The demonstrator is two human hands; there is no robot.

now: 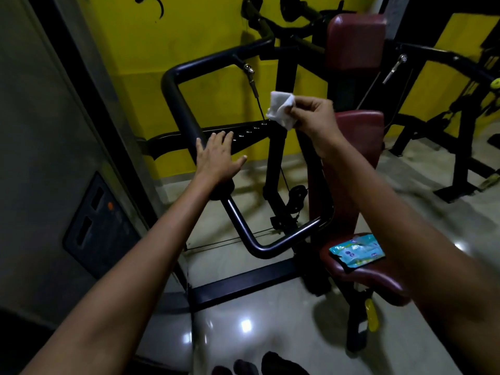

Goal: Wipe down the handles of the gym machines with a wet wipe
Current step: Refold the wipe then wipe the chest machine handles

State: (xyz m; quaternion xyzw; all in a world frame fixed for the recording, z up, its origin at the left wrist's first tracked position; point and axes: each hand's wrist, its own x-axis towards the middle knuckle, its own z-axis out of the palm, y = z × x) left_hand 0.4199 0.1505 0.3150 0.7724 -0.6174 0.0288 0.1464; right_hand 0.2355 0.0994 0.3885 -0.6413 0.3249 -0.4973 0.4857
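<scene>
A black padded handle [181,112] runs down the left arm of a gym machine, bending at the top and ending in a bare metal loop [259,246] below. My left hand [217,155] lies over the lower part of the grip with fingers straight and spread. My right hand [315,117] is raised to the right of the handle and pinches a crumpled white wet wipe [281,109], which hangs in the air clear of the machine. A blue wet wipe pack [357,251] lies on the maroon seat [378,280].
A maroon back pad [355,40] stands behind my right hand. A grey panel with a dark control box [97,226] fills the left side. Yellow wall behind, a second black machine frame [460,147] at the right, glossy tiled floor [257,320] below.
</scene>
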